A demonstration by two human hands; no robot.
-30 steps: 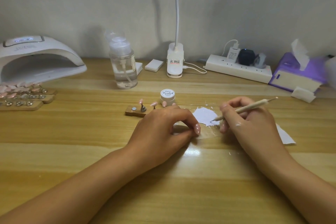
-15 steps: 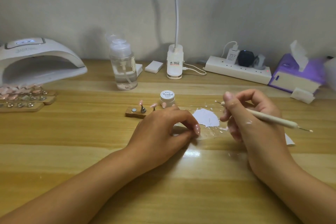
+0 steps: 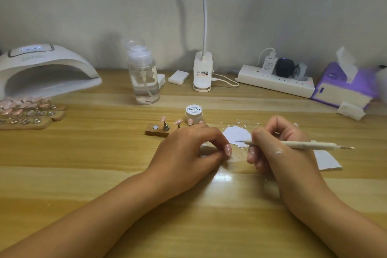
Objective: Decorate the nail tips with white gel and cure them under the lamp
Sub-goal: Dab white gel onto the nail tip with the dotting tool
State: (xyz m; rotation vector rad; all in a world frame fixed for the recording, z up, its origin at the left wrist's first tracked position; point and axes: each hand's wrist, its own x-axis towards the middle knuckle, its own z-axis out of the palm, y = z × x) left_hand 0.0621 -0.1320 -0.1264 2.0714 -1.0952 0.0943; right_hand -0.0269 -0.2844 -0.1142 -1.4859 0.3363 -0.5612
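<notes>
White gel (image 3: 236,134) lies smeared on the table (image 3: 83,163) between the hands. Right hand (image 3: 280,148) grips a pen (image 3: 301,144), tip at the gel. Left hand (image 3: 188,146) curls, fingertips pinched; holding what, unclear.

Clear pump bottle (image 3: 144,81) behind centre; desk light base (image 3: 202,73) beside; power strip (image 3: 276,80), purple tissue box (image 3: 343,88) right.

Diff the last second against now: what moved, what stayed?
The right hand kept gripping the dotting tool but swung it: the back end dropped from up-right to nearly level, pointing right. The tip lifted off the white gel patch midway and is back at it now. The left hand, jar and wooden stand stayed put.
</notes>
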